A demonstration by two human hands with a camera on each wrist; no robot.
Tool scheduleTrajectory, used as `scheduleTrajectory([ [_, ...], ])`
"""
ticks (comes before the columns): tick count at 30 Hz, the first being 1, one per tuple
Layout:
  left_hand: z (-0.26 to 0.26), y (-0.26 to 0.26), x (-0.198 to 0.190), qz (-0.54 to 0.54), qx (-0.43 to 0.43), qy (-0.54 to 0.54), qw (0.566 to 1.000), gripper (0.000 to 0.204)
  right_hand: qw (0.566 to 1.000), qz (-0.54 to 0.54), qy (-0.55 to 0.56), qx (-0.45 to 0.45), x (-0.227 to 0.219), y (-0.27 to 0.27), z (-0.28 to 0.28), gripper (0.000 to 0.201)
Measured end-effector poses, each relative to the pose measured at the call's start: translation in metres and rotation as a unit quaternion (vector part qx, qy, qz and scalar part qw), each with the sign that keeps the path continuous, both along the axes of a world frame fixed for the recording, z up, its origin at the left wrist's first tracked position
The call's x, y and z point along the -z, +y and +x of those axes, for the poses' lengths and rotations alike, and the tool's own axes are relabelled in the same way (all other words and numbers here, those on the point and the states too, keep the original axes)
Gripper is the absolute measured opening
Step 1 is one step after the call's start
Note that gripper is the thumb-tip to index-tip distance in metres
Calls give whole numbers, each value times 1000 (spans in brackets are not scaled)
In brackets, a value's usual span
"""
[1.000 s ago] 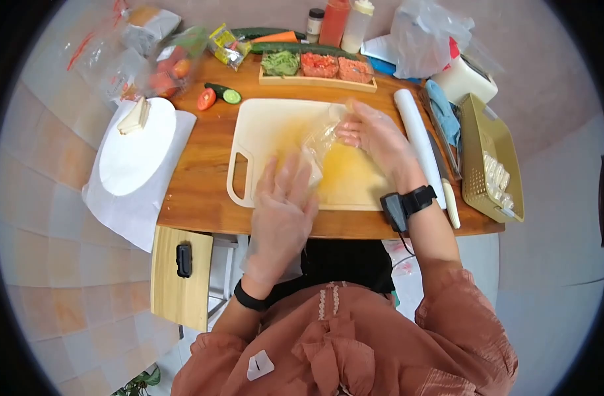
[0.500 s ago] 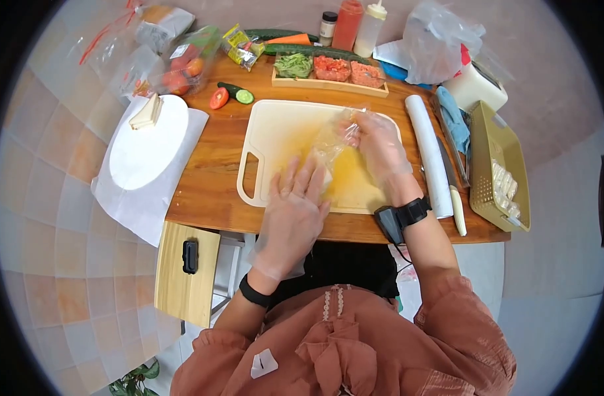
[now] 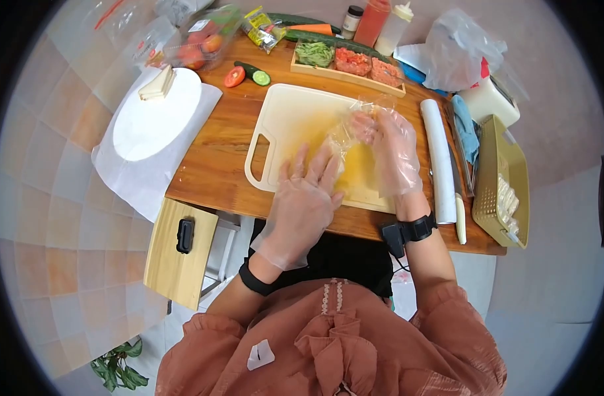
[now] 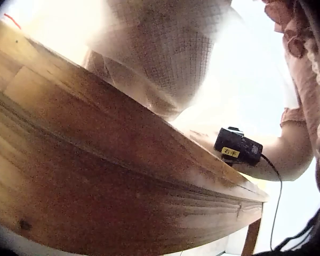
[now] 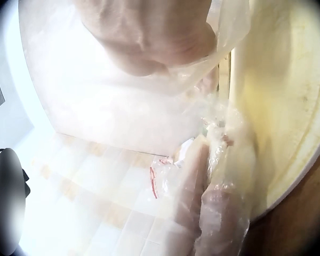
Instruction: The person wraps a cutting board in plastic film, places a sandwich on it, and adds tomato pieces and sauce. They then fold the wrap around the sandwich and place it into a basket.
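Clear plastic wrap [image 3: 342, 136], bunched around something pale, lies over the yellow-stained part of the cream cutting board [image 3: 285, 109]. My left hand [image 3: 305, 201], in a clear disposable glove, rests its straight, spread fingers against the near side of the wrapped piece. At its far right end, the gloved right hand [image 3: 396, 148] has its fingers curled on the film and pinches it. From the right wrist, the crinkled wrap [image 5: 218, 144] shows between both hands. What is inside stays mostly hidden. In the left wrist view the left hand [image 4: 154, 53] is blurred above the wooden table edge.
A film roll [image 3: 438, 162] and a knife [image 3: 460, 218] lie right of the board, beside a basket [image 3: 483, 191]. Behind stand a tray of chopped fillings [image 3: 348, 72] and bottles [image 3: 372, 23]. Left are a cut tomato [image 3: 234, 76] and a white plate [image 3: 157, 125] bearing sandwich pieces.
The right hand has come down from above the film and curled its fingers on its far end. The left hand stays against the wrapped piece. The head view has shifted.
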State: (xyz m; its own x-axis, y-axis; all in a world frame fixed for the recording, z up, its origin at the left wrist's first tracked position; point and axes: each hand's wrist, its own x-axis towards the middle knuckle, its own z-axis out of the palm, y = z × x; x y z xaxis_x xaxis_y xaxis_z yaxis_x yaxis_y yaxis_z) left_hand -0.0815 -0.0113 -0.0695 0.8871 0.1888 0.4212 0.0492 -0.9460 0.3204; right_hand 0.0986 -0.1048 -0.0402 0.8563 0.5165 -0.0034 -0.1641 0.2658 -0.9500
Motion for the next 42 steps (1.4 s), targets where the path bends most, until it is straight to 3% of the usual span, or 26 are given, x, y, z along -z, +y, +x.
scheduleTrajectory([
  [14,-2,-1,4,-37,-4,-26,999,65,997,-46,-65,-22,-14,0,-38,24],
  [16,-2,-5,10,-138,-35,-79,987,72,996,-47,-70,-20,-12,0,-39,25],
  [20,-10,-4,14,-141,-114,-83,980,77,997,-27,-67,-26,-11,-2,-41,23],
  [24,-14,0,11,-113,-126,-79,982,69,992,-81,-97,-17,-10,-5,-42,22],
  [31,-5,-1,12,-83,-138,-67,985,55,996,-34,-81,-30,-10,-5,-46,22],
  [42,1,0,18,-24,-158,-55,986,55,981,-129,-143,-39,-7,-8,-53,24],
])
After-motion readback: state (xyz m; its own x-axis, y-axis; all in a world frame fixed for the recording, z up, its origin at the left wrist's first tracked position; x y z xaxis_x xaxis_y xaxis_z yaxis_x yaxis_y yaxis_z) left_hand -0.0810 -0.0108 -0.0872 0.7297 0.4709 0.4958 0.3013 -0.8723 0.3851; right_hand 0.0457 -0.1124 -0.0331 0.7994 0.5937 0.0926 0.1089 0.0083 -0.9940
